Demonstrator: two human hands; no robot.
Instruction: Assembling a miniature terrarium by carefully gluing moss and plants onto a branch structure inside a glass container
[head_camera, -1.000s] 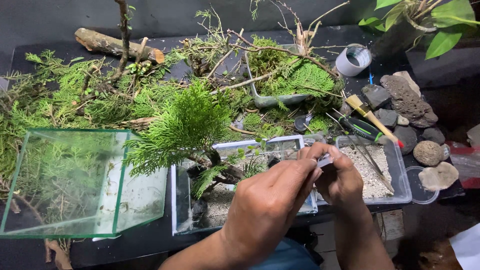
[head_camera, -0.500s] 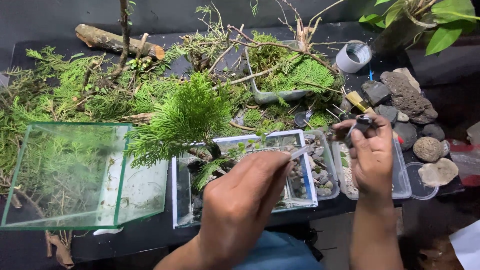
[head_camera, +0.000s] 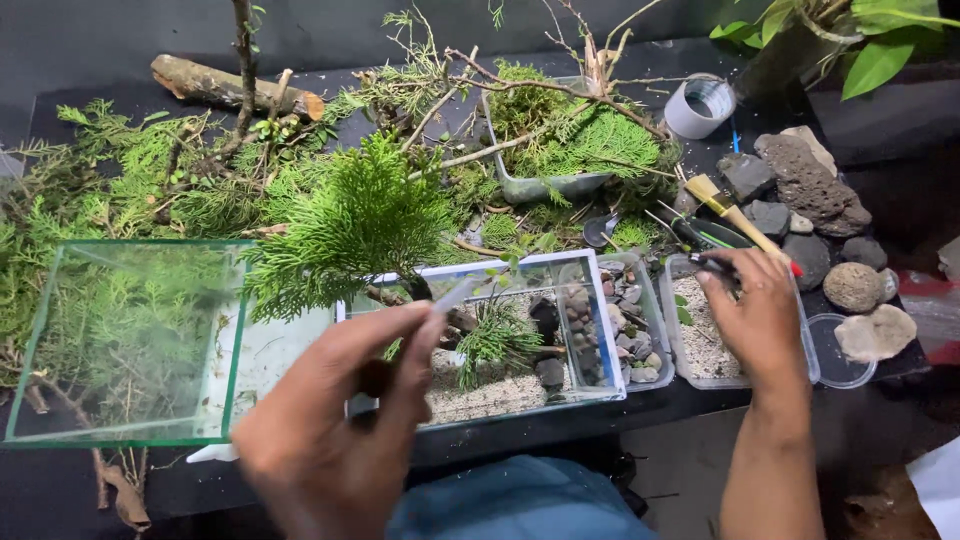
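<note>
My left hand (head_camera: 335, 425) is closed on a thin pale tool (head_camera: 455, 295), blurred, whose tip points into a small glass tank (head_camera: 603, 335). That tank holds white sand, dark stones and a leaning green conifer sprig (head_camera: 350, 220). My right hand (head_camera: 762, 318) hovers over a clear tray of white sand (head_camera: 700, 345), and its fingertips pinch a dark slim tool (head_camera: 715, 264) at the tray's far edge. Between tank and sand tray sits a clear tray of small pebbles (head_camera: 628, 335).
An empty glass tank (head_camera: 130, 340) stands at the left. Behind are conifer cuttings, twigs, a log (head_camera: 230, 85) and a moss tray (head_camera: 570, 150). At the right lie rocks (head_camera: 810, 190), round stones (head_camera: 852, 285), a brush (head_camera: 735, 215), a tape roll (head_camera: 700, 105) and a clear lid (head_camera: 835, 355).
My hands have parted. The left one drew back and left with the pale tool. The right one moved right to the dark tool by the sand tray.
</note>
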